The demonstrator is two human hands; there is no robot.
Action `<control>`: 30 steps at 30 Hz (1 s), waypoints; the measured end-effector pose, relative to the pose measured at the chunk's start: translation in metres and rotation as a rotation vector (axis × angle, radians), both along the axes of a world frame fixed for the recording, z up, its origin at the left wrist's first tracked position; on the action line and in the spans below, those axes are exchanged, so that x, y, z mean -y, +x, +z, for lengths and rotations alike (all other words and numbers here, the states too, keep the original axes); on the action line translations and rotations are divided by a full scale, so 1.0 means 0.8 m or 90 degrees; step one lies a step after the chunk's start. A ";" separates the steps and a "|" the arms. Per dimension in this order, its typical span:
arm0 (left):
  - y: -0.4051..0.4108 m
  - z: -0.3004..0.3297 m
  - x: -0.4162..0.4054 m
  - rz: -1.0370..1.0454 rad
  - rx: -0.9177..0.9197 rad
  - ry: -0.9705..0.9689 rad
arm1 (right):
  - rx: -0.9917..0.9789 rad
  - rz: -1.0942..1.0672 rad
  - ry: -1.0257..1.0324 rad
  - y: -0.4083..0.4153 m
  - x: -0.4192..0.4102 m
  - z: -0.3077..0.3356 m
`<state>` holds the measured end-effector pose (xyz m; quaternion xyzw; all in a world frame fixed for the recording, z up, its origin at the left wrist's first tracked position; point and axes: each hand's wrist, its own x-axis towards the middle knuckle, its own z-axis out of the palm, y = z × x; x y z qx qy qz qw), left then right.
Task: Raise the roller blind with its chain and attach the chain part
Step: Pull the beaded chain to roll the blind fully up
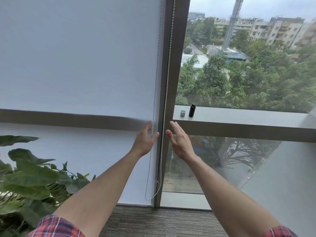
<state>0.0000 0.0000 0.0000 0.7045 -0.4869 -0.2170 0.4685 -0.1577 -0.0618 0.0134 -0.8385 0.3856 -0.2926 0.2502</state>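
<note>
Between both hands' fingers (172, 124): chain (166, 93) hangs ungripped | fingers spread apart | pinch one strand only, pull straight down | blind (77, 57) fully lowered

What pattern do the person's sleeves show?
Red plaid with white and dark lines, on both sleeves; the head view shows it.

white blind (77, 65), red plaid sleeves (56, 226)

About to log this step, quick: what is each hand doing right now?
Left hand: open, fingers at the chain, no grip closed yet.
Right hand: open, holding nothing.
</note>
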 end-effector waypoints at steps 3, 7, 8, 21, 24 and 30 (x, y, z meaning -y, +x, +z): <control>-0.003 0.008 0.002 0.000 -0.103 -0.057 | 0.124 0.048 0.108 0.013 -0.002 0.022; -0.011 0.007 -0.006 -0.042 -0.179 -0.093 | 0.229 0.059 0.166 0.034 -0.008 0.054; -0.015 0.007 -0.010 -0.039 -0.190 -0.094 | 0.263 0.065 0.172 0.038 -0.008 0.060; -0.045 -0.021 -0.036 -0.110 -0.101 -0.073 | 0.513 0.054 0.261 0.058 -0.044 0.074; -0.047 -0.028 -0.041 -0.103 -0.127 -0.077 | 0.525 0.045 0.257 0.055 -0.050 0.067; -0.047 -0.017 -0.046 -0.162 -0.094 -0.025 | 0.535 0.030 0.246 0.045 -0.057 0.059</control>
